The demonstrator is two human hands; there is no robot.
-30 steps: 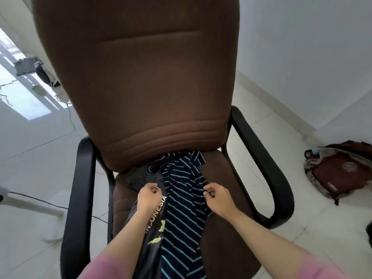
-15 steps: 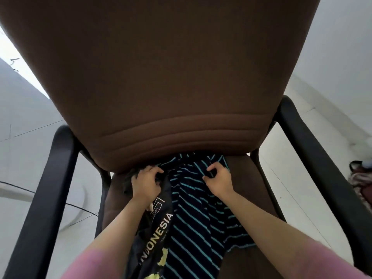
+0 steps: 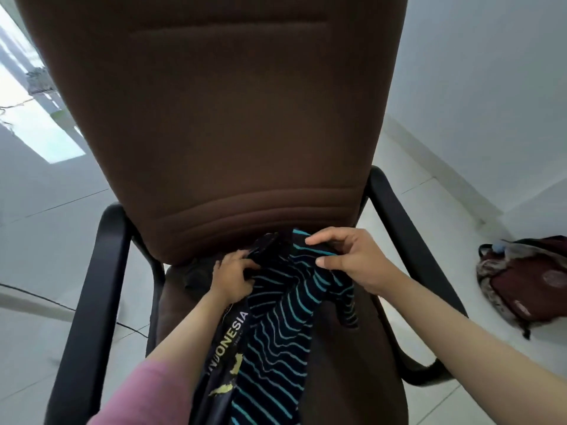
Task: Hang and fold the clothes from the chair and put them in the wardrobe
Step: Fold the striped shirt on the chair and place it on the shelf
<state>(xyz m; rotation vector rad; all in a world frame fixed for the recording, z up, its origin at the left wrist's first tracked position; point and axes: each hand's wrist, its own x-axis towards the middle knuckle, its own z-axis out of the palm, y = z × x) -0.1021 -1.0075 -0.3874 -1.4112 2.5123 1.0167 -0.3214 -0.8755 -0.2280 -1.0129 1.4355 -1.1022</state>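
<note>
A brown office chair (image 3: 214, 118) with black armrests fills the view. On its seat lies a dark shirt with teal stripes (image 3: 276, 326), on top of a black garment printed "INDONESIA" (image 3: 228, 342). My left hand (image 3: 233, 277) grips the striped shirt's top edge near the backrest. My right hand (image 3: 346, 259) pinches the shirt's upper right part and holds it raised off the seat. The wardrobe is not in view.
The black armrests (image 3: 92, 302) flank the seat on both sides. A dark red backpack (image 3: 527, 280) lies on the white tiled floor at the right, near the wall. A thin cable (image 3: 36, 297) crosses the floor at the left.
Both hands have gathered the striped shirt's top. The right hand has lifted its side off the seat, so the fabric now bunches and drapes. The camera has pulled back from the backrest.
</note>
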